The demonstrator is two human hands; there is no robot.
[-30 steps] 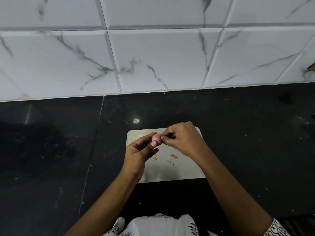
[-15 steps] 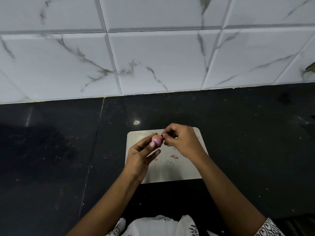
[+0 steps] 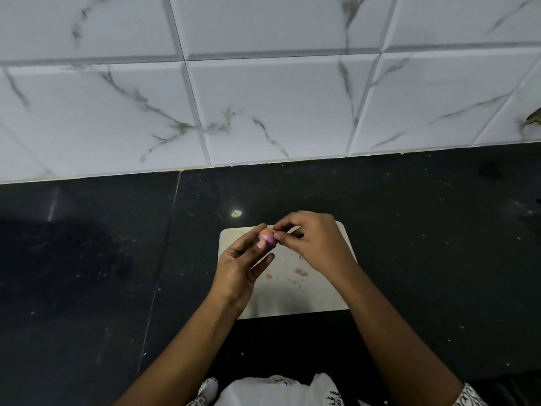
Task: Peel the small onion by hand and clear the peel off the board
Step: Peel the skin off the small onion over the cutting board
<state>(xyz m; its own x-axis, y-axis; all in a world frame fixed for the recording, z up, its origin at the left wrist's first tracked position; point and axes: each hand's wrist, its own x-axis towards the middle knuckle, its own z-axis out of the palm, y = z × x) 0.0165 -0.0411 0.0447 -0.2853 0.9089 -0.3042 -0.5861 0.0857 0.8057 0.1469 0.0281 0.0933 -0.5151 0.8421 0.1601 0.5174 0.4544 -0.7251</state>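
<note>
One onion (image 3: 267, 237) sits pinched in the left hand (image 3: 240, 265); the right hand (image 3: 314, 241) nips its skin. Two peel scraps (image 3: 300, 271) lie on one board (image 3: 322, 291).

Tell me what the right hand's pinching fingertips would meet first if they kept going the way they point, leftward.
The small onion: the right hand already pinches at its right side, where the left hand holds it above the board. Beyond it, probably the left fingertips, though depth is unclear.

onion (image 3: 267, 237) partly hidden, perhaps half-peeled
</note>
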